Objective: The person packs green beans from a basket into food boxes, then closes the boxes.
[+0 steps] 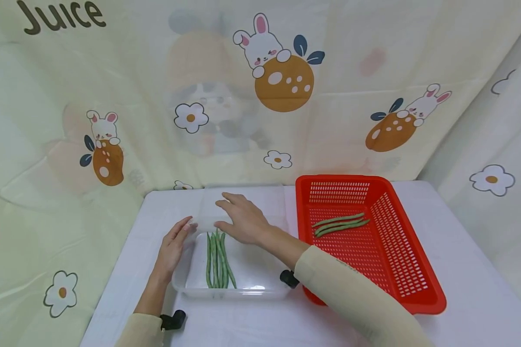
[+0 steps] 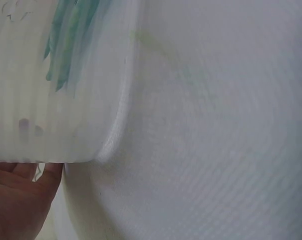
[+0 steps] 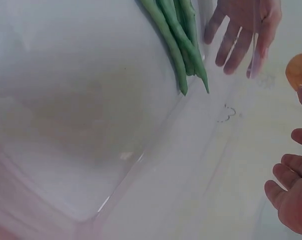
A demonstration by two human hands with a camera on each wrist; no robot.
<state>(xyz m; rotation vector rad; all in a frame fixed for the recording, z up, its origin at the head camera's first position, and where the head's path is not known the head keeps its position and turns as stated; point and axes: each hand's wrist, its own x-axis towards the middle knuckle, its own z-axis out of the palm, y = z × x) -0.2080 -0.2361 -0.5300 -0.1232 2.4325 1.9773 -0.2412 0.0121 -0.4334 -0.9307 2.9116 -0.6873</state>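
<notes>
A clear plastic container (image 1: 260, 292) stands on the table with several green beans (image 1: 217, 262) lying lengthwise in its left part. My left hand (image 1: 172, 248) is at the container's left side, its fingers extended along the wall near the far corner. Seen in the right wrist view, the left hand (image 3: 243, 35) shows through the clear wall with fingers fairly straight. My right hand (image 1: 245, 221) hovers over the far side of the container, just beyond the beans' tips. Its fingers are spread and it holds nothing.
To the right, a red plastic basket (image 1: 417, 270) with slotted walls holds three green beans (image 1: 340, 224). A clear plastic panel (image 1: 269, 200) lies behind the container. Printed curtains (image 1: 343, 130) hang at the table's back. A black wrist camera (image 1: 289, 278) sits on my right forearm.
</notes>
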